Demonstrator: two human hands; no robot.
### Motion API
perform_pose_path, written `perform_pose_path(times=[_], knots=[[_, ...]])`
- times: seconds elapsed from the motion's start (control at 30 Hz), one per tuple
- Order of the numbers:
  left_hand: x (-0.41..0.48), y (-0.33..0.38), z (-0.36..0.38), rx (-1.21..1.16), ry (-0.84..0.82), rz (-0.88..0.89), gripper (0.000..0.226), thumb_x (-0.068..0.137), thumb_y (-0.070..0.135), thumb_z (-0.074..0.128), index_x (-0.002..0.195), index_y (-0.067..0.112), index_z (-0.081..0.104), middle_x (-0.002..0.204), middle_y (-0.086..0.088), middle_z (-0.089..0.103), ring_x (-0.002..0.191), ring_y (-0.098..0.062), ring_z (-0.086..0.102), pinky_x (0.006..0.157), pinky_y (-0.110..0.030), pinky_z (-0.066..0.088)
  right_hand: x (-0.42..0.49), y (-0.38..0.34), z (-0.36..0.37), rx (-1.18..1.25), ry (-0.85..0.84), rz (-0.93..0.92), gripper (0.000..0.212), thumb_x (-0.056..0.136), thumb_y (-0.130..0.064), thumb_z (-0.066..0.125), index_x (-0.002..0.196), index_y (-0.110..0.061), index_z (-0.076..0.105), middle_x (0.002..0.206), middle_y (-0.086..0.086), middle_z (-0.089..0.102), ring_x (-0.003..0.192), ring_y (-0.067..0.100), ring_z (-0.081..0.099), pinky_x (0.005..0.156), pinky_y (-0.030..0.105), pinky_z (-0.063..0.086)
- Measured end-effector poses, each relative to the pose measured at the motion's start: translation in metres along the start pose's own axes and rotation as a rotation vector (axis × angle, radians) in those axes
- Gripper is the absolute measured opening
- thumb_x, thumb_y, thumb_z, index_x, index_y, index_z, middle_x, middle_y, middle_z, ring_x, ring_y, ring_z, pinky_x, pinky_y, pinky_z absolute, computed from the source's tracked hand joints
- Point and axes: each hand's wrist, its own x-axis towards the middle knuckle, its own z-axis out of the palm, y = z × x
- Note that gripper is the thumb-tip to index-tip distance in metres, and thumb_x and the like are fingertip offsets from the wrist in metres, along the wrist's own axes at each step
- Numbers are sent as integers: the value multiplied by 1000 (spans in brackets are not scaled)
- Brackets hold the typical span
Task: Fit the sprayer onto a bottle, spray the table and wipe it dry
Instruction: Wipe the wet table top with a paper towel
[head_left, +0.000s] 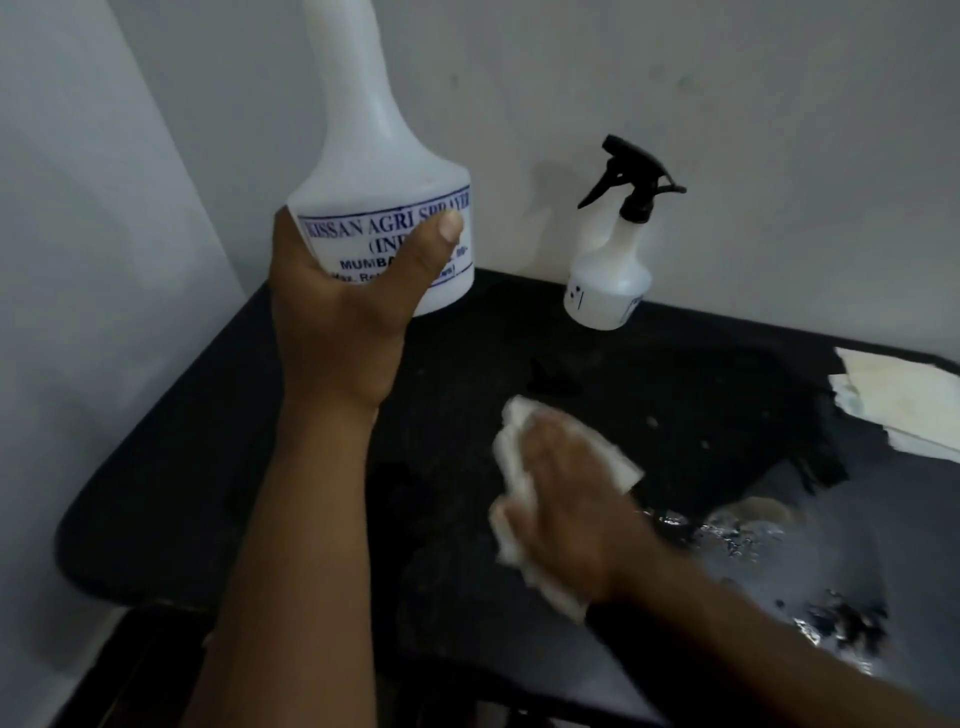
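Bottle (382, 208) up in the upper centre-left, lifted clear of the black table (208, 441), left hand (343, 312) wrapped round its base with the thumb across the label (its top runs out of frame). Centre frame, the right hand (566, 499), blurred, fingers flat, presses a white wipe (519, 431) onto the tabletop. Wet patches (753, 535) gleam lower right.

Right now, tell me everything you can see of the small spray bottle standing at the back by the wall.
The small spray bottle looks like translucent white plastic, with a round body narrowing to a slim neck. A black trigger sprayer is fitted on top, its nozzle toward the left. Small dark marks show on its front, and a label edge on its right. It stands upright on the black table, near the wall, and only the table touches it.
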Motion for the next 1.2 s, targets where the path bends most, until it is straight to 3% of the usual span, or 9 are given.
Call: perform_pose_path(times=[0.13, 0.27, 0.4, 0.5, 0.57, 0.67, 0.8, 1.1, 1.2], knots=[[-1, 5, -14, 1, 27, 17, 64, 75, 32, 81, 129, 9, 56, 118, 2, 71, 109, -7, 72, 88, -24, 58, -24, -53, 4, 114, -148, -328, 92, 87, -74, 23, 153, -11, 8, 162, 6, 1, 148, 15, -9, 119, 41, -5], [-1, 9, -26, 5, 65, 24, 58, 77, 28, 80, 126, 9, 58, 116, 2, 72, 108, -7, 72, 88, -24, 58, -10, -20, -39, 786, 21, 69, 77, 81, -74, 38, 147, -40, 19, 156, -20, 17, 140, -10, 19, 117, 28, 22], [1, 9, -21, -22, 67, 0, 57, 75, 27, 80, 124, 9, 58, 111, 4, 73, 104, -6, 73, 85, -23, 59, -9, 15, -57, 629, 350, 259, 50, 88, -49, 51, 136, -34, 46, 136, -13, 52, 117, -3, 53, 99, 34, 49], [0, 7, -14, -21, 31, -8, 63, 75, 28, 81, 128, 4, 57, 115, 0, 72, 105, -8, 73, 86, -23, 58, -27, -18, -39, 527, 59, -81, 41, 92, -54, 43, 132, -44, 40, 135, -26, 48, 120, -15, 44, 105, 30, 42], [-2, 7, -10, -7, 14, -10, 67, 75, 29, 81, 130, 2, 56, 118, -4, 72, 106, -10, 73, 87, -25, 59, -39, -50, -12, 324, -165, -364, 61, 96, -57, 33, 148, -27, 29, 157, -2, 30, 145, 10, 23, 118, 38, 23], [-1, 7, -11, 31, 7, -5, 71, 74, 31, 81, 133, 1, 53, 122, -7, 70, 108, -10, 72, 87, -25, 59, -35, -78, 14, 43, -132, -523, 71, 98, -56, 25, 152, -10, 15, 162, 11, 6, 149, 19, -5, 120, 42, 1], [2, 6, -20, 16, 57, 9, 67, 76, 29, 81, 131, 1, 55, 119, -5, 72, 106, -10, 73, 86, -25, 59, 34, -81, 20, 96, -87, -417, 70, 97, -55, 24, 152, -13, 19, 161, 11, 15, 149, 23, 7, 120, 41, 2], [1, 3, -32, -5, 78, 12, 70, 74, 26, 81, 134, 0, 54, 119, -4, 72, 104, -8, 73, 83, -22, 59, 212, 36, 2, -3, 64, 186, 77, 94, -63, 20, 150, -9, 21, 160, 17, 15, 147, 30, 12, 118, 46, 8], [4, 7, -30, -22, 79, 21, 72, 73, 27, 82, 133, -1, 54, 118, -5, 72, 103, -8, 74, 84, -23, 59, 216, 18, -1, -13, 39, 147, 76, 95, -60, 25, 149, -7, 23, 159, 17, 17, 147, 30, 13, 119, 45, 8]])
